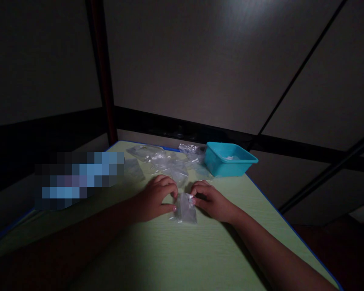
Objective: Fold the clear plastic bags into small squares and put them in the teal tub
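Observation:
A small clear plastic bag (187, 210) lies on the light green table between my two hands. My right hand (208, 199) pinches the bag's upper right edge between thumb and fingers. At the bag's left side is my left hand (160, 198), its thumb and index finger spread apart in a curve, with the tips close to the bag's left edge. Several more clear plastic bags (170, 165) are spread in a loose heap just beyond my hands.
A turquoise plastic basket (229, 167) with something whitish inside stands at the table's back right. A pixelated blue area (91, 169) covers the left side. The green table (170, 258) has a blue edge, with wall panels behind it.

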### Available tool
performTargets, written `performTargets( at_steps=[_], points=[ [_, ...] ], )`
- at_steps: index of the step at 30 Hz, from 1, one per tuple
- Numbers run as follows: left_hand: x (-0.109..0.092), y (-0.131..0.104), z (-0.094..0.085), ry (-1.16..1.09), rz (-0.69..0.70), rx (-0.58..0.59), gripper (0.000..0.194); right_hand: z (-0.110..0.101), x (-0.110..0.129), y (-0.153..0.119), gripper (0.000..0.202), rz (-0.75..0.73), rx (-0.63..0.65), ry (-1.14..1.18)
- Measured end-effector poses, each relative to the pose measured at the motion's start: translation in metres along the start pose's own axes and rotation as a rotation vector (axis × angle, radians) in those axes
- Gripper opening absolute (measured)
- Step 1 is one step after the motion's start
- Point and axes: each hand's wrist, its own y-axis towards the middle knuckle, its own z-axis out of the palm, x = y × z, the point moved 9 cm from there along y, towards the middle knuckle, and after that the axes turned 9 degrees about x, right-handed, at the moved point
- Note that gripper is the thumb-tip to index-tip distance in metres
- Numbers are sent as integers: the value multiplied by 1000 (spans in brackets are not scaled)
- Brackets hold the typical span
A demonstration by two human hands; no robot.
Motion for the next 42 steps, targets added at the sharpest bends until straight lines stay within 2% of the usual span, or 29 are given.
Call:
performTargets(
  at_steps=[10, 17, 21, 26, 31, 35, 37, 40, 42],
  points=[
    [-3, 5, 2, 30, -3, -44, 11, 1, -2, 0, 8, 42, -7, -7],
    [-3, 4, 1, 10, -14, -56, 10, 7, 0, 0, 7, 105, -13, -129],
    [-3, 4, 0, 16, -18, -78, 16, 10, 5, 0, 8, 120, -20, -203],
    [-12, 3, -7, 64, 16, -124, 35, 12, 6, 0, 8, 141, -25, -277],
    [-25, 1, -14, 127, 49, -104, 28, 12, 5, 0, 10, 159, -42, -300],
    [-29, -3, -27, 104, 26, -156, 39, 12, 6, -1, 10, 164, -48, -300],
    [-30, -4, -29, 89, 14, -156, 34, 12, 5, -1, 10, 170, -48, -303],
    [-29, -4, -21, 88, -2, -108, 13, 13, 2, -1, 13, 183, -47, -302],
    [-25, -4, -15, 100, -22, -94, 15, 13, 1, 0, 15, 185, -49, -300]
  ],
)
